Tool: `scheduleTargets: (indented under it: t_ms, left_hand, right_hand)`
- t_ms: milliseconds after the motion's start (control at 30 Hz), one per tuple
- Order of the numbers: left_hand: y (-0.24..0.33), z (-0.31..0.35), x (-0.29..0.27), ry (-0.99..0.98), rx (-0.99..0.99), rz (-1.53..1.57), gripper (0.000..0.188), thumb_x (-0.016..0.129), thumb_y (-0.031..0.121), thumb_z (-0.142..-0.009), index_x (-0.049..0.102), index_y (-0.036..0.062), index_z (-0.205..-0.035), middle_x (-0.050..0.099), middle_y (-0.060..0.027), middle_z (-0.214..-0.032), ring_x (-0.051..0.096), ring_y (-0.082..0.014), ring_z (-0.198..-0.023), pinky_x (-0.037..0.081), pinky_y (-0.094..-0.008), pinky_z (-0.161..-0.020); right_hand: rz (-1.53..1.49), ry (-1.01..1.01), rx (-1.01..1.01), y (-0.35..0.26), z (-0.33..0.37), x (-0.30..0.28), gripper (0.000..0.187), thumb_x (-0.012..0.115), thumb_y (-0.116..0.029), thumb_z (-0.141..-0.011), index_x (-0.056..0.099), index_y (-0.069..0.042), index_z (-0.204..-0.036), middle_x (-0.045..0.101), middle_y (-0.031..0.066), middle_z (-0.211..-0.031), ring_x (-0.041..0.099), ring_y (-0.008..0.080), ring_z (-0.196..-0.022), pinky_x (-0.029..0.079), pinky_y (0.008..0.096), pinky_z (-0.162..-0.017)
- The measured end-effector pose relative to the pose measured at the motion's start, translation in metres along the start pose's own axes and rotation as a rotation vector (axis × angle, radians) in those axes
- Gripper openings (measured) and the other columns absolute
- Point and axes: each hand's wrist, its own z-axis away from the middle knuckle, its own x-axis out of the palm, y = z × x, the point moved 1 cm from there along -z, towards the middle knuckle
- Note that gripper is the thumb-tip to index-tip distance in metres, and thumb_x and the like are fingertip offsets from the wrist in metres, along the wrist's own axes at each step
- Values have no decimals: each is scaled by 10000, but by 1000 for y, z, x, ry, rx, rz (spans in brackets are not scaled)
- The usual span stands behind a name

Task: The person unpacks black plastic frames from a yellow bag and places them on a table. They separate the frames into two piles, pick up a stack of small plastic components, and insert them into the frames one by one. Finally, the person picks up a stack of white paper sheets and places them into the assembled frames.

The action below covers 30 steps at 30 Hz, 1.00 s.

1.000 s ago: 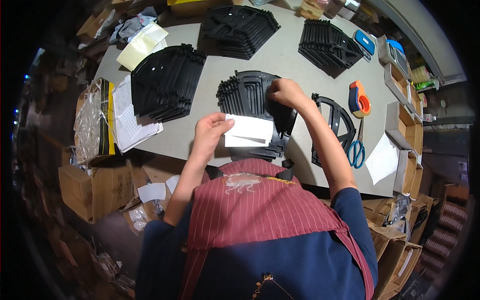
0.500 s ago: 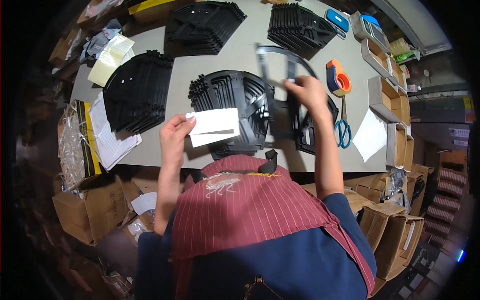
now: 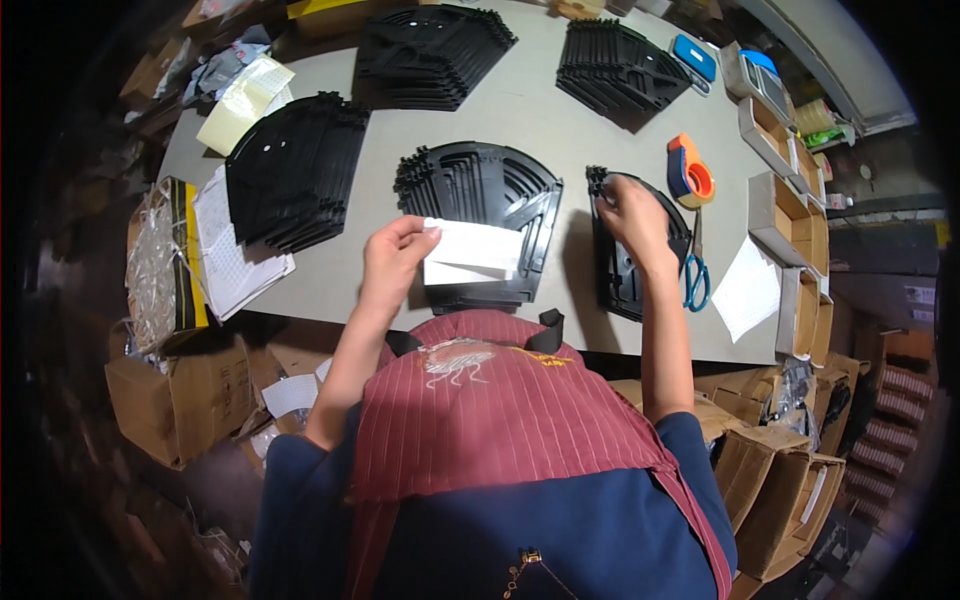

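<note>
My left hand (image 3: 395,256) pinches the left edge of a white paper sheet (image 3: 472,253) held over a fanned stack of black quarter-circle plastic parts (image 3: 483,188) in the middle of the grey table (image 3: 520,110). My right hand (image 3: 632,214) rests on a black plastic part (image 3: 620,270) lying on a small pile at the right, fingers gripping its top edge.
More stacks of black parts lie at the left (image 3: 290,170), far centre (image 3: 430,50) and far right (image 3: 620,65). An orange tape dispenser (image 3: 688,172), blue-handled scissors (image 3: 696,275) and a white sheet (image 3: 748,290) sit at the right. Cardboard boxes (image 3: 790,225) line the right edge.
My right hand carried a black part from the middle stack to the right and set it down on the right pile. My left hand still holds the white sheet.
</note>
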Motion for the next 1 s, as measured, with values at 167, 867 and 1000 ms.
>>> scheduleTargets:
  t_ms: [167,867,1000]
  left_hand:
    - [-10,6,-7,23,18,-49,187,708,98,-941,662,-48,-1046,711,-45,-879,639,-77,-799,503,-227,-704]
    - [7,34,-21,136,103,10,191,684,103,-962,685,-56,-1069,729,-66,-914,664,-85,-829,518,-223,-749]
    - [7,23,-3,41,40,-7,199,686,89,-958,684,-60,-1089,723,-60,-935,660,-86,-851,516,-221,-775]
  right_hand:
    - [-531,-366,-269,-97,-50,39,216,646,-63,-795,634,-6,-1002,695,202,-926,688,372,-917,542,428,-818]
    - [-188,-122,63,-86,-55,8,482,651,-486,-896,744,-22,-808,709,203,-780,705,379,-773,542,455,-711]
    - [-41,-163,-41,-83,-42,4,629,631,-604,-903,713,7,-774,715,175,-753,717,359,-732,566,442,-688]
